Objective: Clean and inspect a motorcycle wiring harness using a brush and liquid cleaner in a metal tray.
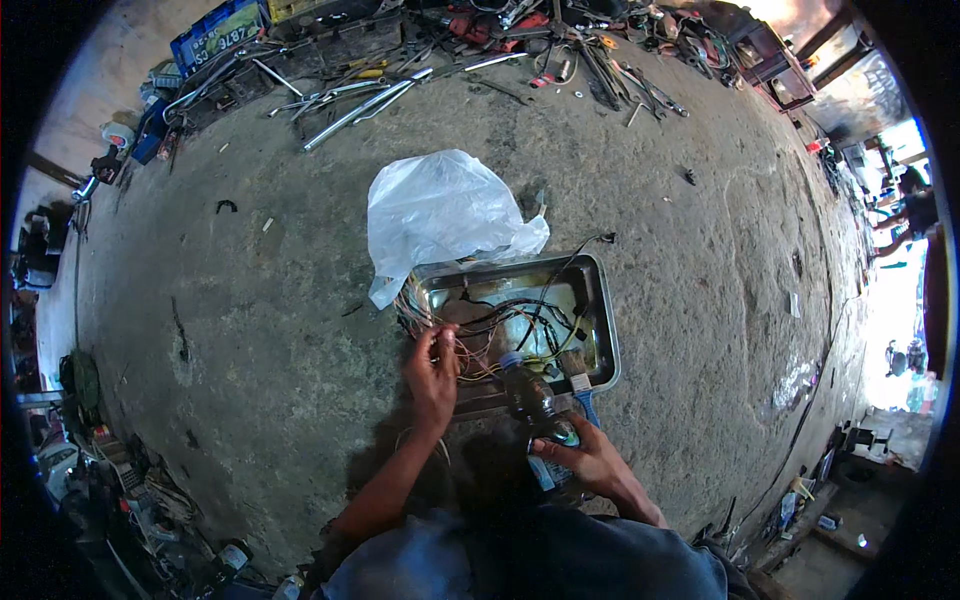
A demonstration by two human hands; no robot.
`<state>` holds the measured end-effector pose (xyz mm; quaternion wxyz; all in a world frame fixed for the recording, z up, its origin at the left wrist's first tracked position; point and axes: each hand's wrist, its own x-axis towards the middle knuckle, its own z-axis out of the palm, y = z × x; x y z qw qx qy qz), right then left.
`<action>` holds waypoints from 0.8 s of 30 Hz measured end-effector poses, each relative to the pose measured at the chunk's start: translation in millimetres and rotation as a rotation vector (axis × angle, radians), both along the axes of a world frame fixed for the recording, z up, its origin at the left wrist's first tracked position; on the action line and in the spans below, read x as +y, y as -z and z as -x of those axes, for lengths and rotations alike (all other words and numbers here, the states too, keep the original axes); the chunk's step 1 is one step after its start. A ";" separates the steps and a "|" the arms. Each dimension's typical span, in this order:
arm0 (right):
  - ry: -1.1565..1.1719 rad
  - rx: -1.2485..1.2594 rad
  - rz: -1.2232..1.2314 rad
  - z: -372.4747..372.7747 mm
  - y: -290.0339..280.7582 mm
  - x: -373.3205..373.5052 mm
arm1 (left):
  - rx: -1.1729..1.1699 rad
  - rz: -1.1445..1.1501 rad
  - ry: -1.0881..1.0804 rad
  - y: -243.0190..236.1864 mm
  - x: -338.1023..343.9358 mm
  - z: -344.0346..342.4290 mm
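Observation:
A metal tray (608,335) lies on the floor in front of me, with liquid in its bottom and a tangle of thin wires (548,328) across it. At its left side, my left hand (433,385) is closed, thumb and fingers pinched on the wires; the exact strands are hard to make out. A dark see-through plastic bottle (530,395) is in the grip of my right hand (590,458), its neck pointing at the tray's near edge. Beside the bottle, a paintbrush (587,400) with a blue handle rests on the tray's near right rim.
A crumpled white plastic bag (440,212) covers the tray's far left corner. Wrenches and long metal bars (365,112) lie scattered at the far end of the concrete floor (690,290). Clutter lines both sides, and a person (915,212) is at the far right.

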<state>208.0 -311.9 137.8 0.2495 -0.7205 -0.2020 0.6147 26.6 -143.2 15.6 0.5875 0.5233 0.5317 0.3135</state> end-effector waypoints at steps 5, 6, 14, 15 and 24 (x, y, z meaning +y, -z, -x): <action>-0.151 -0.061 -0.042 10.1 3.5 10.0 | 0.397 -0.594 0.179 5.8 -4.0 -6.7; -0.170 -0.050 -0.046 10.4 7.5 8.4 | 0.497 -0.664 0.219 10.6 -4.4 -8.5; -0.091 -0.040 0.015 13.7 8.2 4.4 | 0.648 -0.849 0.557 44.4 27.8 -14.1; -0.088 -0.036 0.014 13.3 2.2 8.7 | 0.678 -0.838 0.634 44.1 34.0 -14.8; -0.002 -0.016 -0.066 11.5 3.6 11.7 | 0.611 -0.911 0.718 35.9 64.9 -37.7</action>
